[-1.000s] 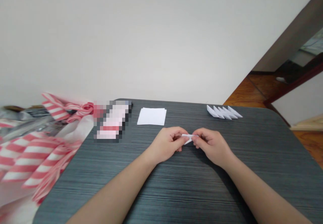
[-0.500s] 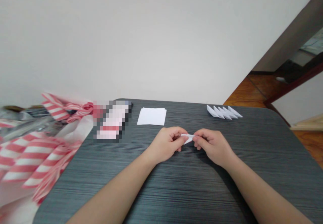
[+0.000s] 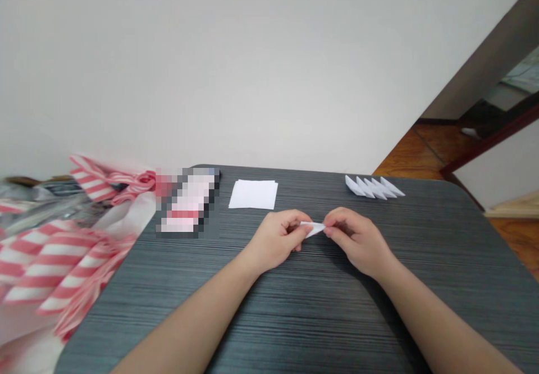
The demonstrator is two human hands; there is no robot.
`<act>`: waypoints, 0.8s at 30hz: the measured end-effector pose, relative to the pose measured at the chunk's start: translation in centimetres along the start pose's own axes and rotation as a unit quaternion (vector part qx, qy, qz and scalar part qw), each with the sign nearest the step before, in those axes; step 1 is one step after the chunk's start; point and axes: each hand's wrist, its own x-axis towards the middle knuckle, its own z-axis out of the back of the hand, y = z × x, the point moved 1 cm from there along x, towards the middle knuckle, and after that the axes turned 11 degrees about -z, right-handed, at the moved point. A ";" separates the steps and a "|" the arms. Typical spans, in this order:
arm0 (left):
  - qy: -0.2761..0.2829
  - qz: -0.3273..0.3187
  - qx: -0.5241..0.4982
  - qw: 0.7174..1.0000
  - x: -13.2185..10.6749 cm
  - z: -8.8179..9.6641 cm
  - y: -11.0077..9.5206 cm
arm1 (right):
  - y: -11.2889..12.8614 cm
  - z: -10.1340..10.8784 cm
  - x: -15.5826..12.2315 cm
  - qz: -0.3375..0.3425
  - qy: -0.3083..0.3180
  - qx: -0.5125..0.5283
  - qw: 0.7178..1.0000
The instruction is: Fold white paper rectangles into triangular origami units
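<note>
**A folded paper [image 3: 313,228] pinched between left hand [image 3: 273,240] and right hand [image 3: 356,241]**

The folded paper is a small white triangle held over the middle of the dark wood-grain table [image 3: 295,318], its point aimed toward the right hand. Both hands are close together and clamped on it: the left thumb and fingers grip the wider end, while the right fingertips [image 3: 329,231] pinch the point. Beyond the hands, toward the far edge, a stack of white paper squares [image 3: 253,194] lies flat on the table, just left of center and near the left hand. Farther right, a row of folded paper triangles [image 3: 374,187] lies overlapped, well apart from the right hand. At the table's far left sits a pixelated object [image 3: 187,203], too obscured to identify, beside red-and-white striped bags [image 3: 54,261]. A wood floor [image 3: 425,152] shows past the table's right side.
</note>
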 end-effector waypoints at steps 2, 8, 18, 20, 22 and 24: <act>0.000 -0.005 0.009 1.000 0.0 0.0 0.1 | 0.2 0.1 0.0 0.009 -0.010 -0.009 1.000; -0.005 -0.049 0.114 0.992 -0.2 0.1 0.1 | 0.0 -0.1 0.1 0.029 -0.022 -0.071 0.997; 0.009 -0.162 0.247 0.955 -0.2 0.1 -0.3 | 0.4 0.2 0.7 0.074 -0.035 -0.131 0.988; 0.008 -0.168 0.253 0.953 -0.2 0.1 -0.2 | 0.3 0.2 0.7 0.068 -0.033 -0.130 0.989; 0.006 -0.167 0.256 0.952 -0.2 0.1 -0.2 | 0.1 0.1 0.6 0.052 -0.038 -0.127 0.990; 0.003 -0.162 0.256 0.953 -0.2 0.1 -0.3 | -0.1 0.0 0.6 0.024 -0.051 -0.114 0.992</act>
